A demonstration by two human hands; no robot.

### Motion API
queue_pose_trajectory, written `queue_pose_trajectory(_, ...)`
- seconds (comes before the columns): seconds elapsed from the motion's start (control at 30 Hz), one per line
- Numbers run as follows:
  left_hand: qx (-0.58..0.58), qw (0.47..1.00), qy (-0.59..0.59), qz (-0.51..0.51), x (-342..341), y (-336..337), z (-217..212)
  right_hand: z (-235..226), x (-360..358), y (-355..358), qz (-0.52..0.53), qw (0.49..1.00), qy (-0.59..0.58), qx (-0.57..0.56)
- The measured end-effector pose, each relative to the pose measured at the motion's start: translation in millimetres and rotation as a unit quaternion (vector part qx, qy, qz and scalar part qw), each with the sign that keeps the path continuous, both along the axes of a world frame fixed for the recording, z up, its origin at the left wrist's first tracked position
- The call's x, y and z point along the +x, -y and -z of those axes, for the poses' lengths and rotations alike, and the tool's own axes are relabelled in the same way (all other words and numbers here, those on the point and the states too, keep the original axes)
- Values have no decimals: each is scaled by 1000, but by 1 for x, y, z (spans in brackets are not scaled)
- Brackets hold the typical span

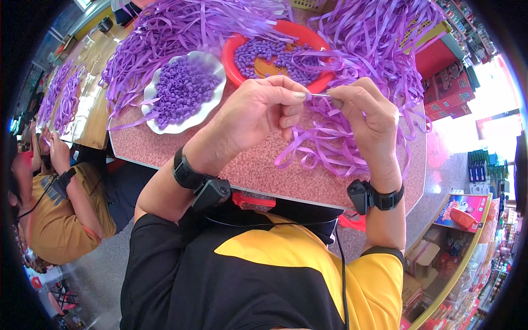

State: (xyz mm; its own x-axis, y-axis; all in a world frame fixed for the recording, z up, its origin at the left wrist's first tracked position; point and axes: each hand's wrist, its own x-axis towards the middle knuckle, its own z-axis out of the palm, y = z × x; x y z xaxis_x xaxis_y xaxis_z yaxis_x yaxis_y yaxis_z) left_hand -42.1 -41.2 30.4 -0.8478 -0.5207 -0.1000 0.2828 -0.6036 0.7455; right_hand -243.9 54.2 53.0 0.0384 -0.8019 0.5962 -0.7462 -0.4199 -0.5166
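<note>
My left hand [258,104] and my right hand [367,113] meet above the pink speckled table. Between their fingertips runs a thin metal needle-like tool [320,95], its back end pinched in my right hand. At its other end my left thumb and forefinger pinch a small purple piece [308,97], too small to tell whether bead or ribbon end. Behind my hands, a red tray [234,61] holds purple beads [258,52]. More purple beads [184,91] fill a white scalloped bowl [159,127] left of my left hand. Loose purple ribbons [330,148] lie below my right hand.
Large heaps of purple ribbon [181,30] cover the table's far side. At left, a person in a brown shirt [63,220] works at a wooden table [96,66] with ribbons on it. Red boxes [448,91] stand at right, near a glass display case [448,247].
</note>
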Motion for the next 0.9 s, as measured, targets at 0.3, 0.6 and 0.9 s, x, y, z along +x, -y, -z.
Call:
queue_pose_trajectory(0.3, -43, 998, 36, -21, 2, 1, 3, 0, 1, 1, 24, 998, -52, -26)
queue_pose_trajectory(0.6, -95, 984, 98, -116, 2, -2, 0, -9, 4, 0, 63, 996, -62, -11)
queue_pose_trajectory(0.9, -45, 986, 84, -136, 2, 0, 2, -2, -10, 2, 73, 977, -200, 25)
